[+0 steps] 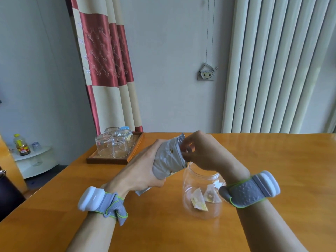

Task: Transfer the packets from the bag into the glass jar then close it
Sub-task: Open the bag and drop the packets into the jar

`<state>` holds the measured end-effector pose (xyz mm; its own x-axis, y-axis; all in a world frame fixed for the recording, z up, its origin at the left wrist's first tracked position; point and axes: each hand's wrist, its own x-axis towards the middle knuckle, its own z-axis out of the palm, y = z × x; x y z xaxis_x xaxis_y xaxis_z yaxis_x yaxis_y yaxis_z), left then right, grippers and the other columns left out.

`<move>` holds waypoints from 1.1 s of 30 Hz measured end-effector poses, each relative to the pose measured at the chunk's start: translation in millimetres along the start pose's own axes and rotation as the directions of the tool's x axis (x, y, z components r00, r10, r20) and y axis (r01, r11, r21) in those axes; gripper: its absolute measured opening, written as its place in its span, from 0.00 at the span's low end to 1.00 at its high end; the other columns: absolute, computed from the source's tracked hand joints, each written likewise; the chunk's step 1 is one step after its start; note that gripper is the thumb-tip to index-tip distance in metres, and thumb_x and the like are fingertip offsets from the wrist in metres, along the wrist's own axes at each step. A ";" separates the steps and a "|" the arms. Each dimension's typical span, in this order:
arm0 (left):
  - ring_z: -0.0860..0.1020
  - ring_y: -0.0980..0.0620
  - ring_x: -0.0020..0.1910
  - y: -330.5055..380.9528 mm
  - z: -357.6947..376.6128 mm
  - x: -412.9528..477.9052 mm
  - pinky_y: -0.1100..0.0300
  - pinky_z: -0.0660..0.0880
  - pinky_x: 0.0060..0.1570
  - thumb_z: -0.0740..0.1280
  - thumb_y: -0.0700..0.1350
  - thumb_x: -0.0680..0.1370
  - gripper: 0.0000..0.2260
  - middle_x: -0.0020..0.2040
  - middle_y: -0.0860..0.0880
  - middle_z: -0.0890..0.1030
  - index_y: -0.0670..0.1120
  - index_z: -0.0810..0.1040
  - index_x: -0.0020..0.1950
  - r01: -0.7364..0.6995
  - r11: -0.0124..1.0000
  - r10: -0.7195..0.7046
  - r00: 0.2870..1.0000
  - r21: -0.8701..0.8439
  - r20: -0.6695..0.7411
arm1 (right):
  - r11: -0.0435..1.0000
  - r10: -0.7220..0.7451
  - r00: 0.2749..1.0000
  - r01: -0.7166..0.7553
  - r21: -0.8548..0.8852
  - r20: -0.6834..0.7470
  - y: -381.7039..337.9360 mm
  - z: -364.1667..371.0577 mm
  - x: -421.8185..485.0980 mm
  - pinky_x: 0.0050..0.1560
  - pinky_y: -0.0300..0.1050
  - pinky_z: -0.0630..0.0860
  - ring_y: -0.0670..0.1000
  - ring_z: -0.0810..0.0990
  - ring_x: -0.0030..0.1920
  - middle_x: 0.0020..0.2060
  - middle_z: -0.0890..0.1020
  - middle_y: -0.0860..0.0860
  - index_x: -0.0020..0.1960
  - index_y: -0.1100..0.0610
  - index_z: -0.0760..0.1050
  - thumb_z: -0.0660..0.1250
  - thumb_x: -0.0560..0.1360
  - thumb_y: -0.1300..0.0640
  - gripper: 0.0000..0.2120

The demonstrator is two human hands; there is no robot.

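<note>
Over table [272, 160], just above jar [201, 202]: gripping bag [168, 159] round its middle w/ left hand [143, 171], tilted, mouth up & to the right. Reaching into that mouth w/ right hand [201, 151], fingers curled; can't tell whether pinching a packet or only the rim. Prob. best: hold bag mouth right over jar opening, squeeze lightly so it gapes, draw one packet at a time, drop straight down. Jar: clear, rounded, wide-necked, upright, no lid on. At its bottom, a few packets [199, 201]: pyramid shape, translucent mesh, yellowish fill. Bag: crinkly silver foil. Back left, wooden tray [109, 160] w/ upturned glasses [116, 144].
</note>
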<state>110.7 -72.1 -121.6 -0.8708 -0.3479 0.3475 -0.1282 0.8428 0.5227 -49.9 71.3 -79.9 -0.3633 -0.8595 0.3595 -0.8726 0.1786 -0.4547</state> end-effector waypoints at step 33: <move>0.81 0.56 0.54 1.5 2.5 -0.2 0.54 0.81 0.53 0.80 0.42 0.66 0.39 0.58 0.58 0.80 0.60 0.66 0.71 0.033 0.999 -0.033 0.999 -0.010 0.043 | 0.990 0.049 0.998 -0.053 0.130 0.032 8.0 -19.2 -3.7 0.56 0.51 0.79 0.51 0.84 0.52 0.44 0.87 0.50 0.38 0.50 0.83 0.74 0.75 0.49 0.08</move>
<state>109.6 -69.7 -122.8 -0.8854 -0.3578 0.2966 -0.1527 0.8267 0.5415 -61.9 85.2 -69.2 -0.3952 -0.8646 0.3102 -0.8023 0.1604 -0.5750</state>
